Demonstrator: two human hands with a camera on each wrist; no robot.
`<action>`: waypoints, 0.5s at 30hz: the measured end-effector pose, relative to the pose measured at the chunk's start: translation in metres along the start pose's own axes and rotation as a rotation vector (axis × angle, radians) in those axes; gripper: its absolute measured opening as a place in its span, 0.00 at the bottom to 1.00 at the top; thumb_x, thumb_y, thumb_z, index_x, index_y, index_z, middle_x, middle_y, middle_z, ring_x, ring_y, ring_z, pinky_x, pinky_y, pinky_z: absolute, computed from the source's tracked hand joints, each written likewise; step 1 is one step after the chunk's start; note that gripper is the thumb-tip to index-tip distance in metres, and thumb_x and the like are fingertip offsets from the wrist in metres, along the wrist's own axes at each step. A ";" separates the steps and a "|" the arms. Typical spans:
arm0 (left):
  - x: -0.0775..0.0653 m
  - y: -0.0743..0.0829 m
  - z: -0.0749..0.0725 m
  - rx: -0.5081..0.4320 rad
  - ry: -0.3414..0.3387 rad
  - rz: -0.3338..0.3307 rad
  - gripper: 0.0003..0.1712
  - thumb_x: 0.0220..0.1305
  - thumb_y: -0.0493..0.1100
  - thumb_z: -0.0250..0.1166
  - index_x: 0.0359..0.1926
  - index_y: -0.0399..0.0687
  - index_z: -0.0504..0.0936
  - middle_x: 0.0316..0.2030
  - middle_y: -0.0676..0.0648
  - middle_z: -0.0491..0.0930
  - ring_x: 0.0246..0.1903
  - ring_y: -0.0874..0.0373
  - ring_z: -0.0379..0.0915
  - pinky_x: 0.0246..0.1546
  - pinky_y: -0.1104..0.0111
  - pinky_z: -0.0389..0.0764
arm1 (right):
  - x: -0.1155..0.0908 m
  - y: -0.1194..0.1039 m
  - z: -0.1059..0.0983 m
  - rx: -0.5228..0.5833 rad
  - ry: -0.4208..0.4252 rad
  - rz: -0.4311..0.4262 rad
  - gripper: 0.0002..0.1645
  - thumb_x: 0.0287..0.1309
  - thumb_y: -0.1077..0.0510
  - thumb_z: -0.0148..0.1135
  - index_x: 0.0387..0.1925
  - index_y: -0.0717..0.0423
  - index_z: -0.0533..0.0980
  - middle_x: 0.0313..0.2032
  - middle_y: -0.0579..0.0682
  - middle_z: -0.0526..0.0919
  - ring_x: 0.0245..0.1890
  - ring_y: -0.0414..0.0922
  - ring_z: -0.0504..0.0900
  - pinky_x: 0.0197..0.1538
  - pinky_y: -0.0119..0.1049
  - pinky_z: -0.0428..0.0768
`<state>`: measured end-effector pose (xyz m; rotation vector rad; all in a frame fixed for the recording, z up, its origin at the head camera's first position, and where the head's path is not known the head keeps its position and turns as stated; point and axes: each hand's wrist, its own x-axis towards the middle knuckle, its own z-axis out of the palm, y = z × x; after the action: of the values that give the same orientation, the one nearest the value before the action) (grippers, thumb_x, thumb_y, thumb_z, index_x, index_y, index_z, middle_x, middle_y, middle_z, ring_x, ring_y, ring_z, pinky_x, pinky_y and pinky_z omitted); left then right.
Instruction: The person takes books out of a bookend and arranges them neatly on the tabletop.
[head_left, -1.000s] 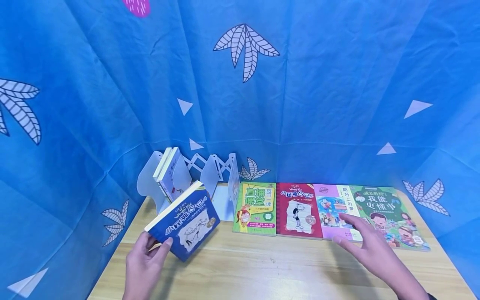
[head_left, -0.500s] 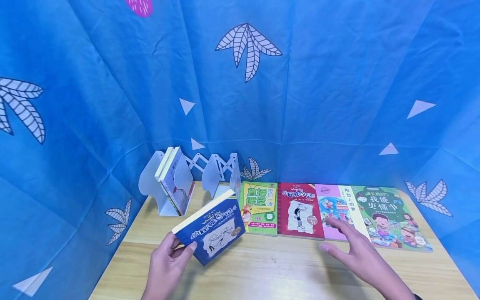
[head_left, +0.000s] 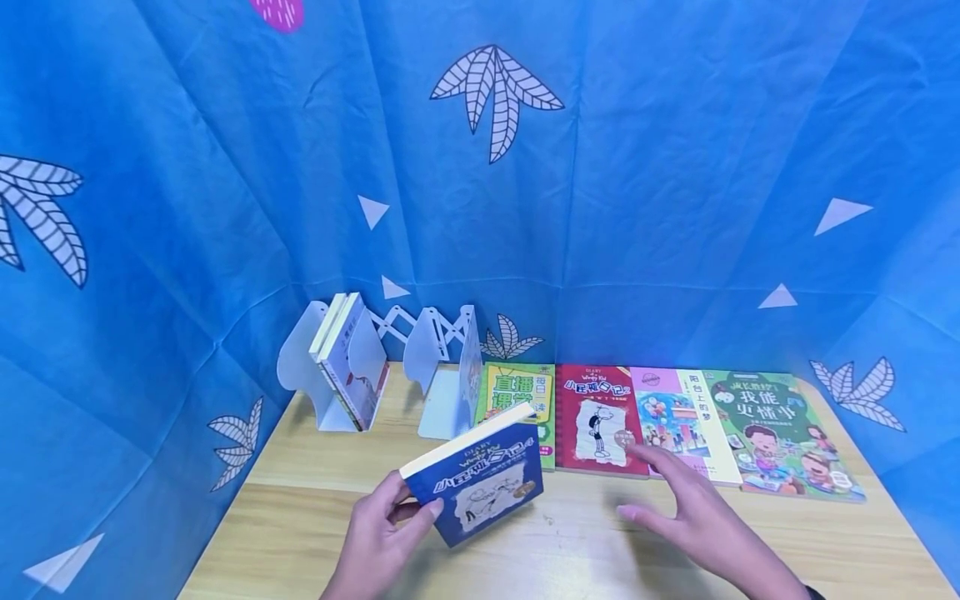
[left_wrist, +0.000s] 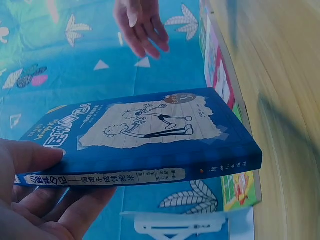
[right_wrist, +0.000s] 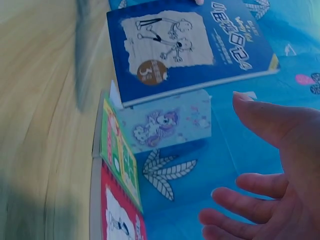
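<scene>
A dark blue paperback book [head_left: 487, 492] with a cartoon cover is held up tilted over the table by my left hand [head_left: 386, 529]. The thumb lies on its front cover and the fingers go behind it, gripping near the spine, as the left wrist view shows on the blue book [left_wrist: 150, 135]. My right hand [head_left: 686, 517] hovers with fingers spread and nothing in it, in front of the red book [head_left: 600, 425] and the pink book [head_left: 675, 417]. In the right wrist view the right hand [right_wrist: 270, 170] is apart from the blue book [right_wrist: 190, 50].
A white expandable bookend rack [head_left: 438, 400] stands at the back left, with two books [head_left: 352, 367] leaning in its left section. A green-yellow book [head_left: 543, 392] lies beside it, partly behind the blue book. At the far right lies a green book [head_left: 787, 442]. Blue patterned cloth [head_left: 637, 208] surrounds the wooden table [head_left: 285, 517].
My left hand has carried the blue book to the right, away from the rack, and slightly lower. My right hand has shifted a little left and down, toward it.
</scene>
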<state>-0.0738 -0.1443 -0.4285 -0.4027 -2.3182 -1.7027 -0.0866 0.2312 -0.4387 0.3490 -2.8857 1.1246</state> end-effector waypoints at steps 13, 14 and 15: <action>0.000 0.006 0.012 0.015 -0.168 0.118 0.15 0.64 0.29 0.69 0.52 0.35 0.82 0.44 0.35 0.90 0.44 0.67 0.87 0.41 0.70 0.91 | 0.000 -0.016 0.013 0.093 -0.122 0.037 0.50 0.57 0.30 0.70 0.74 0.46 0.66 0.70 0.51 0.77 0.70 0.59 0.75 0.64 0.61 0.82; 0.000 0.007 0.013 0.010 -0.182 0.117 0.15 0.65 0.30 0.69 0.52 0.35 0.82 0.44 0.35 0.90 0.45 0.67 0.87 0.42 0.69 0.91 | 0.000 -0.017 0.014 0.103 -0.130 0.042 0.51 0.56 0.29 0.70 0.74 0.45 0.66 0.70 0.50 0.77 0.70 0.59 0.75 0.65 0.61 0.81; 0.000 0.008 0.014 0.005 -0.197 0.108 0.15 0.65 0.31 0.69 0.52 0.35 0.82 0.45 0.35 0.90 0.45 0.66 0.87 0.42 0.69 0.91 | 0.000 -0.019 0.014 0.118 -0.139 0.050 0.52 0.55 0.30 0.71 0.75 0.45 0.65 0.70 0.49 0.77 0.70 0.58 0.75 0.66 0.61 0.81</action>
<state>-0.0711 -0.1290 -0.4255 -0.7110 -2.3849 -1.6738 -0.0817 0.2084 -0.4369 0.3755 -2.9691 1.3342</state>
